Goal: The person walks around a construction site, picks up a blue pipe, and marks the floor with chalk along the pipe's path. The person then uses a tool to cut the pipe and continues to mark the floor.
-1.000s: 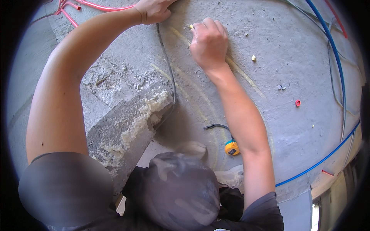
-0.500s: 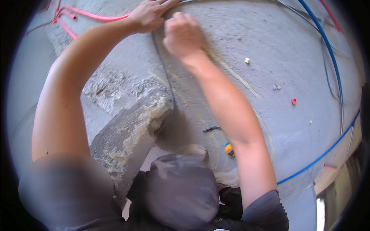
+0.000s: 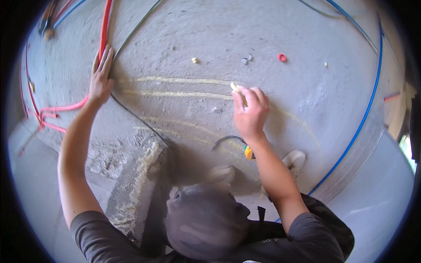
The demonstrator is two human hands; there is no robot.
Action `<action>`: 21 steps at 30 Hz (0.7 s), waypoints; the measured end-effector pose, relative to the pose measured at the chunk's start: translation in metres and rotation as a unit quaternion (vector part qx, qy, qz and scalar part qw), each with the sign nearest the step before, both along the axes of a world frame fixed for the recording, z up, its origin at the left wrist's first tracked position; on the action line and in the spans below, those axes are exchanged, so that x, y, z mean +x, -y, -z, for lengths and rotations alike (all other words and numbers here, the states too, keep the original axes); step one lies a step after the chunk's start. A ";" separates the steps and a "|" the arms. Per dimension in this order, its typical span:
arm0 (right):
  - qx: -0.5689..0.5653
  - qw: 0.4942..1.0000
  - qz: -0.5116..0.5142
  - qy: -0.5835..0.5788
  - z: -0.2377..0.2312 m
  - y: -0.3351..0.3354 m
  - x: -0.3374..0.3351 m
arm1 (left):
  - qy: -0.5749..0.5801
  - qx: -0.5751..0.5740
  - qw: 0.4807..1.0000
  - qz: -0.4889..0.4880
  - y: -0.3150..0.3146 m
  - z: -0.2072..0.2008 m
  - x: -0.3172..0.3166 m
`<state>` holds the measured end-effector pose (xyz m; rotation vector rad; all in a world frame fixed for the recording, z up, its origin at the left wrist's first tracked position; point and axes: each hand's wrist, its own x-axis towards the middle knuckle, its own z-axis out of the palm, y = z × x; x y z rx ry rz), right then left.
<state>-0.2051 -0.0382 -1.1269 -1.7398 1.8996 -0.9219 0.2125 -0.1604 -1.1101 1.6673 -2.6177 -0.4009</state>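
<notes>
My right hand (image 3: 252,111) pinches a stick of pale yellow chalk (image 3: 234,87), its end by the right end of a yellow line (image 3: 188,80) on the concrete floor. A second yellow line (image 3: 188,94) runs roughly alongside it. Over on the left, my left hand (image 3: 102,78) lies with fingers stretched out against a red tube (image 3: 105,24), which passes beneath or beside it. A thin grey cable (image 3: 138,116) runs close by that hand. Partly behind my right forearm is a yellow tape measure (image 3: 249,152).
Small yellowish bits (image 3: 194,60), grey scraps (image 3: 245,61) and a red ring (image 3: 281,57) lie farther off. A blue tube (image 3: 366,116) curves along the right. Rough broken concrete (image 3: 138,184) edges a recess near me. More red tubes (image 3: 61,108) bend at the left.
My right hand has moved right and nearer, and the chalk now shows in it. My left hand now lies farther left. The view has shifted, revealing the yellow lines more fully.
</notes>
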 end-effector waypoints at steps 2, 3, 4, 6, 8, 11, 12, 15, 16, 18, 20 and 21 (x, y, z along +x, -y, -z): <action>0.003 0.998 0.053 -0.021 0.000 -0.016 -0.012 | -0.037 0.014 0.999 -0.020 -0.001 0.005 -0.001; 0.001 0.998 0.067 -0.013 -0.001 -0.017 -0.008 | -0.043 0.015 0.998 -0.032 -0.003 0.003 -0.002; -0.008 0.998 0.067 -0.018 -0.001 -0.016 -0.001 | -0.061 0.018 0.998 -0.029 -0.004 0.003 -0.006; -0.028 0.996 0.090 -0.009 0.007 -0.011 0.016 | -0.043 0.008 0.999 -0.027 -0.004 0.011 -0.003; -0.045 0.992 0.113 -0.013 0.009 -0.002 0.027 | -0.027 0.013 0.999 -0.028 -0.004 0.009 -0.006; 0.000 0.986 0.160 -0.035 0.016 -0.011 0.003 | -0.009 0.022 0.999 -0.033 -0.005 0.013 -0.001; 0.011 0.982 0.182 -0.042 0.019 -0.019 -0.009 | -0.015 0.017 0.999 -0.029 -0.007 0.015 0.002; -0.002 0.962 0.274 -0.018 0.002 -0.032 -0.047 | 0.006 0.007 1.000 -0.017 -0.006 0.012 -0.004; -0.016 0.969 0.245 0.006 0.000 -0.034 -0.043 | 0.005 0.006 1.000 -0.009 -0.006 0.010 -0.006; -0.041 0.979 0.192 0.046 -0.001 -0.028 -0.020 | 0.001 0.012 1.000 0.001 -0.006 0.012 -0.009; 0.021 0.990 0.134 0.036 0.005 -0.014 0.004 | 0.001 0.016 1.000 -0.003 -0.008 0.012 -0.004; -0.015 0.990 0.140 0.001 0.001 -0.015 -0.002 | -0.022 0.020 1.000 0.002 -0.007 0.016 0.002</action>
